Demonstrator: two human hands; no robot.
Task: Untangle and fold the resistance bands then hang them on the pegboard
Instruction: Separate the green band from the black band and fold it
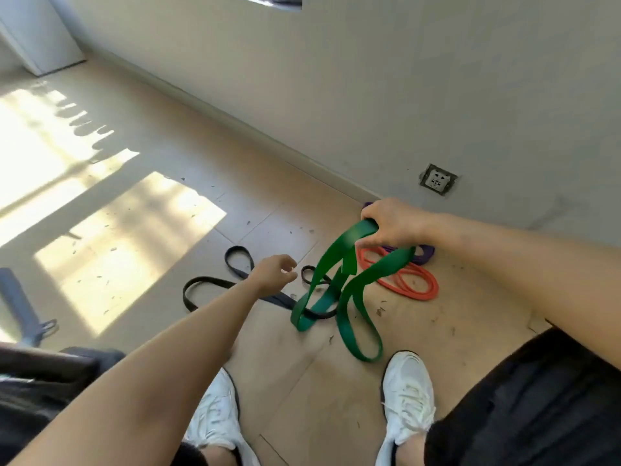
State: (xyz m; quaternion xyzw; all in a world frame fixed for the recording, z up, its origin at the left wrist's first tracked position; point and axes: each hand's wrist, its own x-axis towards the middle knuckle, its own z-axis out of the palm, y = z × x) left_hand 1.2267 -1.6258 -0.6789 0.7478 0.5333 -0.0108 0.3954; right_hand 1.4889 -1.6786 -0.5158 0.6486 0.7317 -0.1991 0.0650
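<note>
A wide green resistance band (349,284) hangs in loops from my right hand (393,225), which grips its top above the floor; its lower loops rest on the tiles. A black band (215,282) lies on the floor and threads through the green loops. My left hand (274,272) hovers over the black band with fingers loosely apart, holding nothing. A thin orange band (408,280) lies coiled near the wall, and a purple band (425,252) lies partly hidden behind my right hand. No pegboard is in view.
My white shoes (408,395) stand just below the bands. A wall with a socket (438,179) runs along the right. A grey piece of equipment (20,304) and a dark object (50,364) sit at the left. Sunlit tiles stretch to the left.
</note>
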